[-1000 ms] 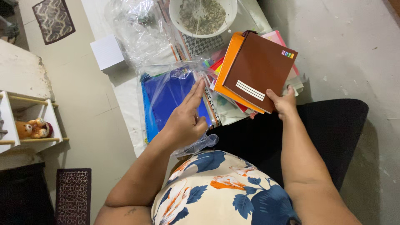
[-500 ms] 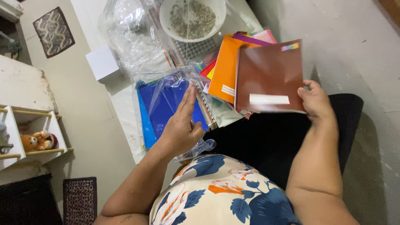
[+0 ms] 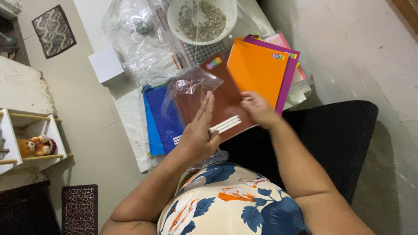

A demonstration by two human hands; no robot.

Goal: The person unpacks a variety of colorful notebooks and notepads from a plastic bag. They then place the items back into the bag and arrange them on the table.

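Head view. One brown-covered notebook [image 3: 224, 102] on top of one blue-covered notebook [image 3: 163, 119] at the tabletop [image 3: 130, 109] edge; beside them one orange notebook [image 3: 257, 69] over a purple one [image 3: 288, 78]. One white bowl of grainy bits [image 3: 202, 19], one white box [image 3: 106, 65], crumpled clear plastic bags [image 3: 139, 39]. Left hand [image 3: 200, 135] flat, fingers straight, open, pressed edge-on against brown cover under a clear bag. Right hand [image 3: 257, 109] gripping brown cover's right edge, fingertips hidden. Lower sheets cut off.

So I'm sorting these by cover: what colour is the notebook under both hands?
Brown notebook, with pale stripes; head view.
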